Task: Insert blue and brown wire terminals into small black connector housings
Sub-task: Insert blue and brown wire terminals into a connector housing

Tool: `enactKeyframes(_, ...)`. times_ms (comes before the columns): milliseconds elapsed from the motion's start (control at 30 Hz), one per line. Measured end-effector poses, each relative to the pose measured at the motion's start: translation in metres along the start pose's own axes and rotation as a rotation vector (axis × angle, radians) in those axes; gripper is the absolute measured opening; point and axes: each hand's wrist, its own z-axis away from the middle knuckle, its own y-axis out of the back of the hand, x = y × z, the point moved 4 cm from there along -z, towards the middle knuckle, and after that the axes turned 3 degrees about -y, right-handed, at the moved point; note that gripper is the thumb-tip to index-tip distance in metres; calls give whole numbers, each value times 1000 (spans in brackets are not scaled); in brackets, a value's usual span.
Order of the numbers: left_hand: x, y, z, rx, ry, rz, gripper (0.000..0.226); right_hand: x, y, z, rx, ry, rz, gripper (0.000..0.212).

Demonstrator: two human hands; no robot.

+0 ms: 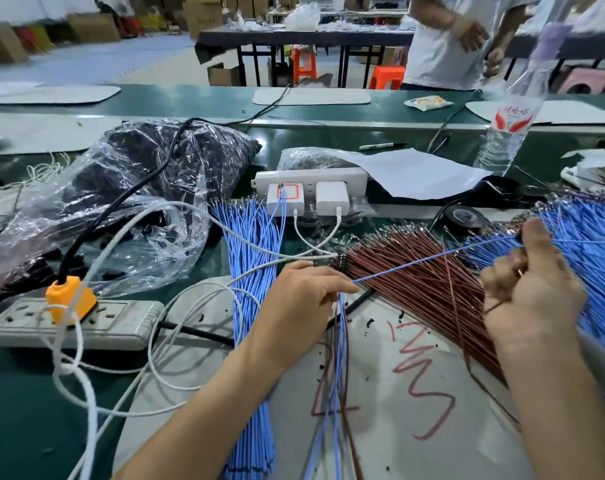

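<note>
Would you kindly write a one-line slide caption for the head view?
The left hand and right hand hold a single blue wire taut over the brown wires on the bench.

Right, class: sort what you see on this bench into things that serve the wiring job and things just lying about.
Job: left hand, right hand, stretched blue wire, brown wire bundle, blue wire bundle, bag of black parts (likely housings).
Lying about: water bottle, marker pen, grey power strip, white chargers, tape roll.
</note>
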Motion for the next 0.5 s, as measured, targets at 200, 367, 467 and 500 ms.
enactKeyframes(200, -11, 19, -2, 128, 140, -209, 35, -12, 8, -1, 169, 70, -5, 39)
enactKeyframes(367, -19, 37, 1, 254, 323, -385, 29, -18, 11, 0, 231, 150, 78, 40)
enactKeyframes(467, -16, 35, 3, 224, 351, -474, 23, -21, 9, 2, 195, 250, 193, 34)
enactKeyframes(500, -13, 32, 4, 205, 331, -478, 19, -21, 5, 3, 162, 294, 268, 29)
